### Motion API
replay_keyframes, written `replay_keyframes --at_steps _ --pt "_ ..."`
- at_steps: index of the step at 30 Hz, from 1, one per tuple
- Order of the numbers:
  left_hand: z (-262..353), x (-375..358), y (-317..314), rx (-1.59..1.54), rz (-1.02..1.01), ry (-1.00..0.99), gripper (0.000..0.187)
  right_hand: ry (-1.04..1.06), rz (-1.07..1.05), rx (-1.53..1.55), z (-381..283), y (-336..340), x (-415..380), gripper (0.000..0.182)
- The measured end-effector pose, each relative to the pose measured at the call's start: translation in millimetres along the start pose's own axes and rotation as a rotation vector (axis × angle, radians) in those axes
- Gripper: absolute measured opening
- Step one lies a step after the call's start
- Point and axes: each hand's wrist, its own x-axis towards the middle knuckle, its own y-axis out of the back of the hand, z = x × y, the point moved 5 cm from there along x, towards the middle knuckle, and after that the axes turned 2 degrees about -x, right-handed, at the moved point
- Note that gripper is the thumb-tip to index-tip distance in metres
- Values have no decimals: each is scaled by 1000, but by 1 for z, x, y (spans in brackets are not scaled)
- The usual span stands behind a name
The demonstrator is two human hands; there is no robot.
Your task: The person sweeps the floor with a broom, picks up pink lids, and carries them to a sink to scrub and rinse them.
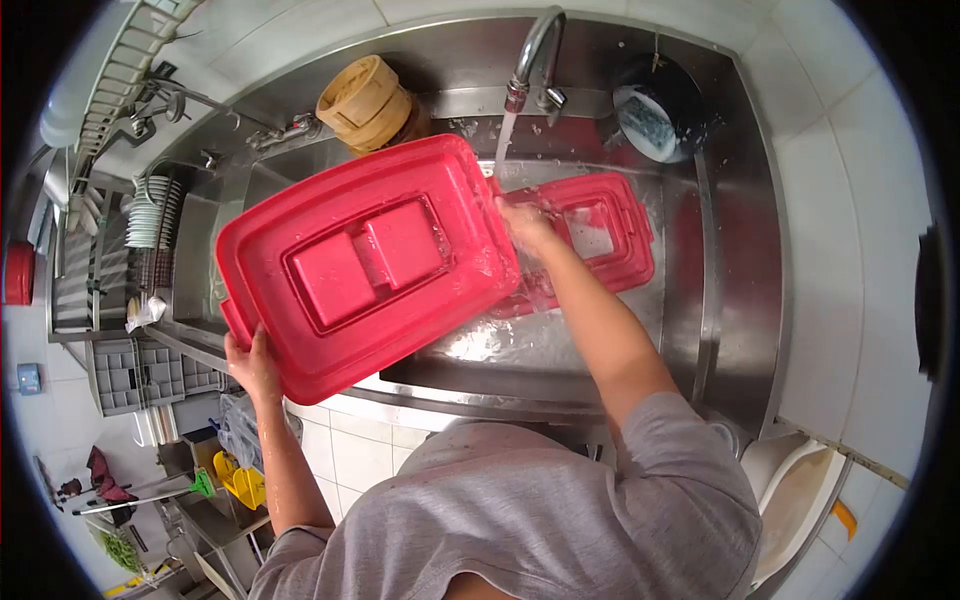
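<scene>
A large red plastic box lid (350,355) is held tilted above the sink, with wet beads on its surface. My left hand (255,370) is closed around its lower left edge near a side clip. At the opposite short side, my right hand (525,222) grips the edge, its fingers partly hidden. Water from the curved faucet (522,75) falls just beside that hand. A second red lid (610,270) with a clear window lies in the sink basin, partly covered by the first lid and my right arm.
Stacked bamboo steamers (362,95) stand behind the lid. A dark pot (658,110) with soapy water sits at the back right. White plates (153,212) fill a rack at the left. The metal sink edge (440,405) runs before my body.
</scene>
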Motion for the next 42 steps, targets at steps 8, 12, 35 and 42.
replay_keyframes --at_steps 8,12,35,42 --pt "67 -30 -10 166 4 -317 19 76 795 -893 32 72 -59 52" --pt "94 -41 -11 448 48 -336 18 -162 483 -655 12 82 -79 39" --pt "204 -29 137 351 461 -831 31 167 319 835 -23 8 2 34" --pt "180 -23 207 557 595 -761 30 72 536 956 -43 39 -47 39"
